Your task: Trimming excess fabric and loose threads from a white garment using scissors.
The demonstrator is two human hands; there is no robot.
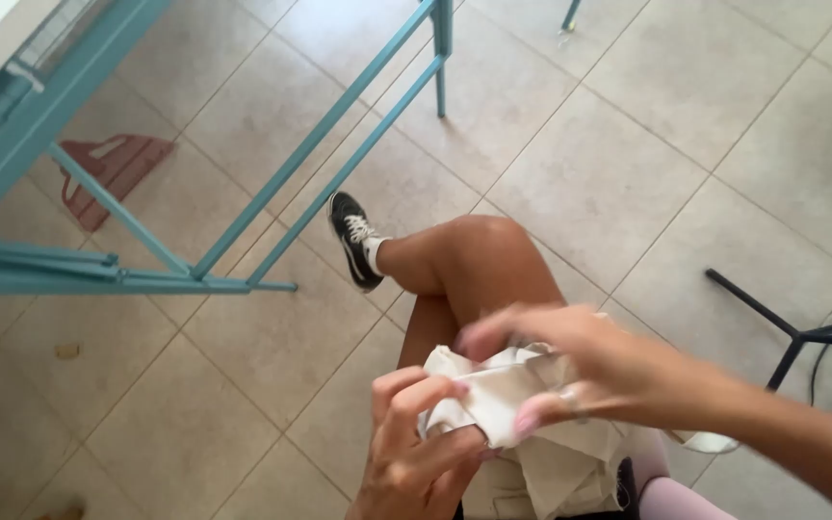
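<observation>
Cloth (pixel 493 395), cream, bunched over my lap, pinched between both hands. Far left, teal table frame (pixel 243 221) on tiled floor (pixel 628 144); black sneaker (pixel 351 238) stuck out under it, leg crossed. Left hand (pixel 416 448) clamps the lower edge to steady it; right hand (pixel 580 361), blurred, grips the top fold, tensioning it. Black chair base (pixel 792 332) far right.

Both arms are bare, without sleeves. Beyond the left hand (pixel 414 453), one leg is bare, ending in a white sock (pixel 375 253) and black low-top sneaker (pixel 351 238) with white laces.
</observation>
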